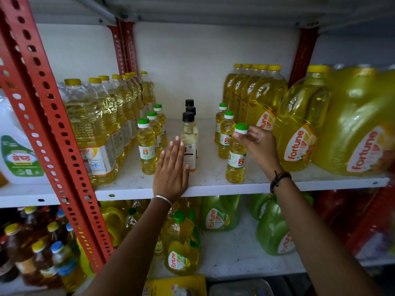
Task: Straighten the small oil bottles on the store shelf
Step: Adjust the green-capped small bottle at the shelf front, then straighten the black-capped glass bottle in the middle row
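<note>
Three short rows of small oil bottles stand on the white shelf point(213, 184). The left row has green caps, its front bottle point(147, 146) upright. The middle row has black caps; its front bottle point(189, 142) is touched by my left hand point(172, 169), which lies flat with straight fingers between these two rows. The right row also has green caps. My right hand point(259, 144) pinches the green cap of its front bottle point(236, 159), which stands near the shelf's front edge.
Tall yellow-capped oil bottles point(100, 124) line the left side. Large Fortune jugs point(299, 129) crowd the right. A red perforated upright point(53, 129) crosses at left. The shelf below holds more jugs point(181, 244) and dark bottles.
</note>
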